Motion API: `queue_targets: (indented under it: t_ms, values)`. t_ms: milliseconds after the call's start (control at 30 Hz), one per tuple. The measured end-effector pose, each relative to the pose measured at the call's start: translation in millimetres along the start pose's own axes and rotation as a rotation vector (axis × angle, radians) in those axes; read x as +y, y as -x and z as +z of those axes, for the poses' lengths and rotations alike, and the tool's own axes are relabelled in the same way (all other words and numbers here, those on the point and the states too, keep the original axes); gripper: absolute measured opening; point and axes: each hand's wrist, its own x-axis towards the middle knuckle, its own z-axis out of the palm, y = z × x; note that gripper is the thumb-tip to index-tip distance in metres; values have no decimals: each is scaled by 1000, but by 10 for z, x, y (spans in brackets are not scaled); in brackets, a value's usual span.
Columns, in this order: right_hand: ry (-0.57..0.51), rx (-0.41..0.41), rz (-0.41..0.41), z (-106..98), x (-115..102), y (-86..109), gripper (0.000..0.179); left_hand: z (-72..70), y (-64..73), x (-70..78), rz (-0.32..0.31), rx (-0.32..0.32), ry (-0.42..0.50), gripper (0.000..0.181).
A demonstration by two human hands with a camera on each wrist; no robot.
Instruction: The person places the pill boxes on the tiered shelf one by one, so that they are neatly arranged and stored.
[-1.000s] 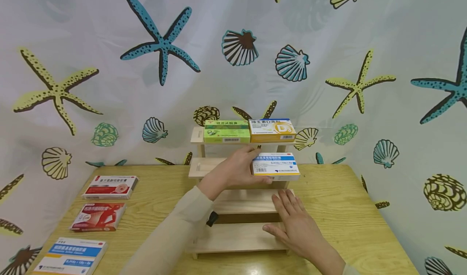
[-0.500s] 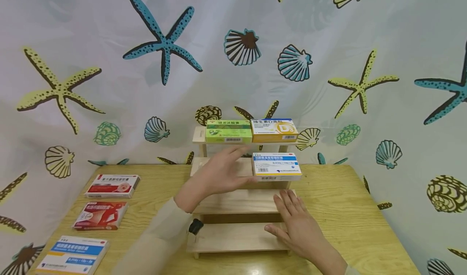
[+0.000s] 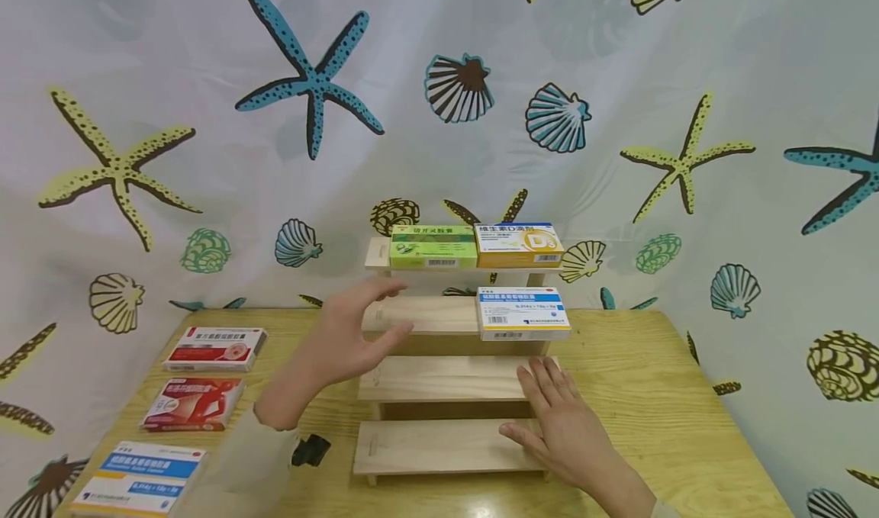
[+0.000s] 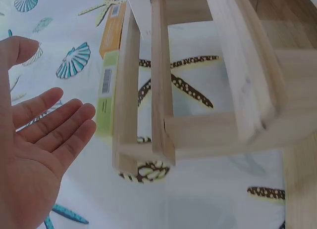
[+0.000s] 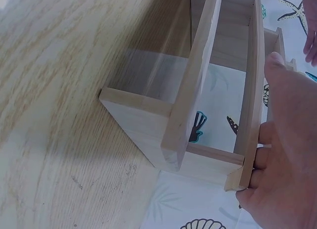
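Note:
A stepped wooden rack [image 3: 449, 448] with several tiers stands on the table. My left hand [image 3: 343, 333] hovers off the rack's left side, thumb and fingers spread, holding nothing; the left wrist view shows its bare palm [image 4: 37, 155]. On the second tier from the top, at the right, lies a blue-and-white medicine box [image 3: 523, 313]. The top tier carries a green medicine box [image 3: 434, 246] beside an orange-and-white vitamin D box [image 3: 519, 245]. My right hand [image 3: 570, 434] rests with extended fingers on the right end of the rack's lower tiers.
Down the table's left side lie a white-and-red medicine box [image 3: 215, 349], a red medicine box [image 3: 193, 405] and another blue-and-white medicine box [image 3: 140, 478]. A cloth [image 3: 439, 159] printed with shells and starfish hangs behind the wooden table [image 3: 639, 381].
My left hand has let go of the blue-and-white box on the second tier and moved left and toward me. The right hand stays on the rack.

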Motion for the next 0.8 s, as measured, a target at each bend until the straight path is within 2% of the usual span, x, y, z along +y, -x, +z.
queue_targets:
  t_ms: [300, 633, 800]
  values:
    - [-16, -12, 12, 1, 1, 2, 85, -242, 403, -118, -248, -37, -61, 51]
    - [-5, -4, 2, 13, 12, -9, 85, -452, 856, -279, -354, 22, -109, 47]
    - [-7, -8, 1, 0, 7, -3, 85, -565, 1091, -399, -423, 4, -137, 46]
